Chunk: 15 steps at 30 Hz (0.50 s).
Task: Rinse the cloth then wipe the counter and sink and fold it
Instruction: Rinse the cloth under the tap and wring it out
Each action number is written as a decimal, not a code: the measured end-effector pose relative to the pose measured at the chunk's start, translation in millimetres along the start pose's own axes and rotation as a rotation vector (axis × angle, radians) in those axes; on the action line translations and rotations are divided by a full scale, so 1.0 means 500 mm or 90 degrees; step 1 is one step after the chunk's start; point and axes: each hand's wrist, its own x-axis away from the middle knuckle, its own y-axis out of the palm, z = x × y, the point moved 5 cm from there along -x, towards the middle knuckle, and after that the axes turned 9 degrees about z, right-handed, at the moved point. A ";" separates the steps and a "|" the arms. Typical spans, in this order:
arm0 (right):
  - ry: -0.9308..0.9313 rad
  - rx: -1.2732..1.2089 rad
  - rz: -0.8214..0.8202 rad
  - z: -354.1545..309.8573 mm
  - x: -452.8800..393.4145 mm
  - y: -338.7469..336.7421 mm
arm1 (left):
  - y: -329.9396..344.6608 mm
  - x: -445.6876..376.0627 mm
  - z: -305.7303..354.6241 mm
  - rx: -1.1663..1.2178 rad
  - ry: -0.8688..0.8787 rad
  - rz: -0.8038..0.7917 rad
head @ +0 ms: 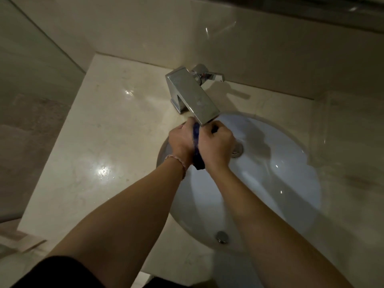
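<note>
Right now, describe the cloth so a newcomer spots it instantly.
Find the white oval sink set in the beige counter. Under the chrome faucet spout, left hand and right hand grip a twisted strip: the cloth, the only dark blue thing there.

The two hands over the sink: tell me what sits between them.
In the head view, the dark blue cloth runs between the left hand and right hand, gripped by both, under the faucet spout.

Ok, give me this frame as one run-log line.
stage: rinsing/wringing | left hand and right hand: grip blue cloth | place: under faucet, over sink | water flow: cannot tell
</note>
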 end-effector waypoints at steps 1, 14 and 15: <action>0.000 -0.013 0.006 0.003 0.000 -0.005 | 0.007 0.003 -0.002 0.017 -0.011 -0.022; 0.022 -0.020 -0.007 0.016 -0.006 0.009 | -0.009 -0.007 0.003 -0.031 0.010 0.077; 0.026 -0.026 -0.003 0.019 -0.005 0.009 | -0.007 -0.004 0.004 -0.039 0.018 0.069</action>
